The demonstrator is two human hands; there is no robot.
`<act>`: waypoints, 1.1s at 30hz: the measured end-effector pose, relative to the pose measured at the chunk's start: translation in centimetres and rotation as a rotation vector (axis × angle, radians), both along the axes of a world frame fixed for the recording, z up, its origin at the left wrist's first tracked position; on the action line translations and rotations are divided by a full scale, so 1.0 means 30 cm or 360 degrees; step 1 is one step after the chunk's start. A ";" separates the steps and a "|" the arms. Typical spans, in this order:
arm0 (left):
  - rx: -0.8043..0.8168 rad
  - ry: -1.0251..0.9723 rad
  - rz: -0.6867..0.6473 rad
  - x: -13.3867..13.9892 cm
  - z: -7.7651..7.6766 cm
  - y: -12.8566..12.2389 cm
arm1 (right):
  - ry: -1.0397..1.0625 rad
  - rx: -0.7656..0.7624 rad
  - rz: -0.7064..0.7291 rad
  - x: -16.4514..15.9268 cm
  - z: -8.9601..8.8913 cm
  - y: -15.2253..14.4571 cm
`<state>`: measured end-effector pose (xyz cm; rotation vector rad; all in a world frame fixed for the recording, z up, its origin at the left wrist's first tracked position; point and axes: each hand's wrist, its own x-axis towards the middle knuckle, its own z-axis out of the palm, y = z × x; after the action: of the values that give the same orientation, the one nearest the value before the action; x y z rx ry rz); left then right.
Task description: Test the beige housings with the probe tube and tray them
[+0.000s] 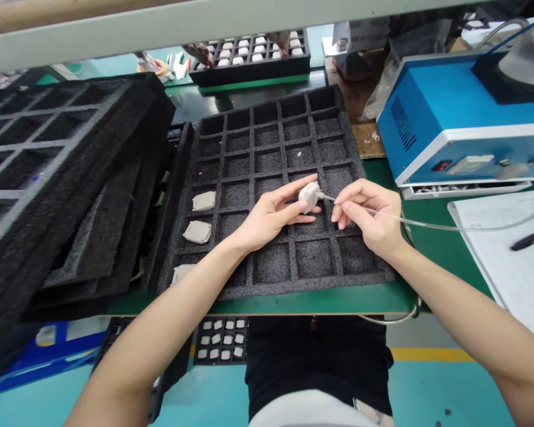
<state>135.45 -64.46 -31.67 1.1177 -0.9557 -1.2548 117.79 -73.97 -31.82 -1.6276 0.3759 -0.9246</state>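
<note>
My left hand holds a small light-grey plastic housing between thumb and fingers, above a black foam tray. Pinched in my right hand is a clear thin tube, whose tip meets the housing's right side. Whether the tip is inserted or only touching, I cannot tell. Three similar grey housings, one of them a flat piece, lie in the tray's left column, the lowest partly behind my left forearm.
A blue machine stands at the right, above papers and a black pen. Stacked foam trays rise at the left. Across the bench, a person's hands are over another filled tray. A shelf bar crosses the top.
</note>
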 end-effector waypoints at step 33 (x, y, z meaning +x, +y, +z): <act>-0.0073 -0.0016 -0.0065 0.003 -0.004 -0.005 | -0.0050 -0.0075 0.0005 0.001 -0.006 -0.008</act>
<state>135.54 -64.62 -31.79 1.0743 -1.0143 -1.2556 117.84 -74.21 -31.99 -1.6544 0.3318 -0.9616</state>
